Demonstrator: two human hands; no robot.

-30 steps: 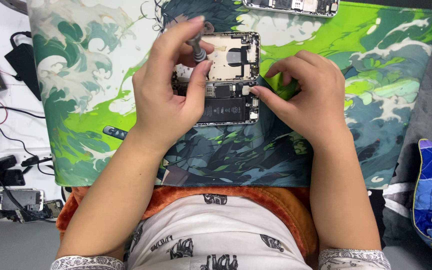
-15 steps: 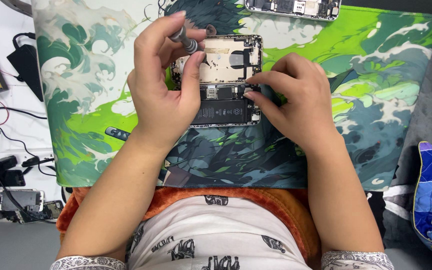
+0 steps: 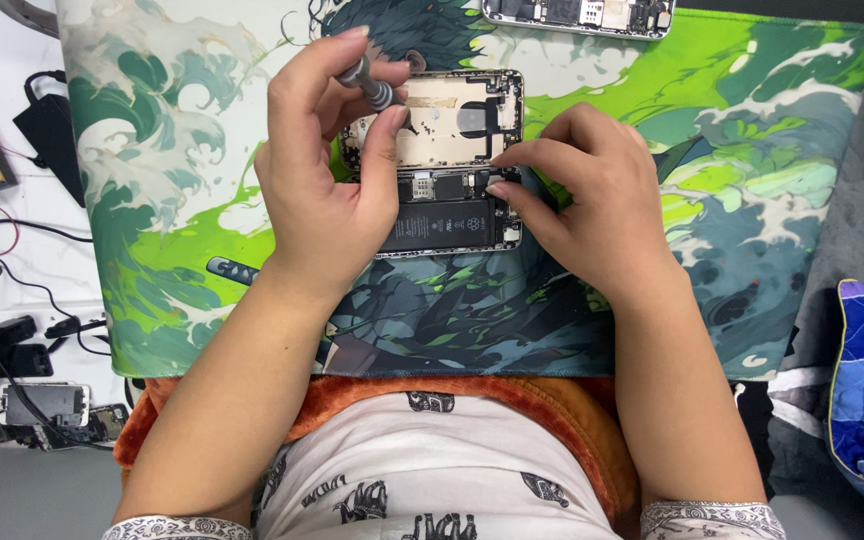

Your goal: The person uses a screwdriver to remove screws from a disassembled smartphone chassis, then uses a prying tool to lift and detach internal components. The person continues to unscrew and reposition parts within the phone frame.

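An opened phone (image 3: 447, 165), its back shell bared to show a black battery and small boards, lies on a green and teal illustrated mat (image 3: 752, 150) near the mat's far edge, a little left of its middle. The left hand (image 3: 327, 175) has its grip closed around a small grey screwdriver (image 3: 370, 85), pinched between thumb and fingers and held tilted over the phone's far left corner. The right hand (image 3: 587, 200) rests on the phone's right edge, its fingertips closed down against the frame. A second opened phone (image 3: 577, 15) lies at the mat's far edge. A dark tool (image 3: 232, 270) lies on the mat beside the left wrist. Cables and another handset (image 3: 44, 405) sit off the mat's left edge.
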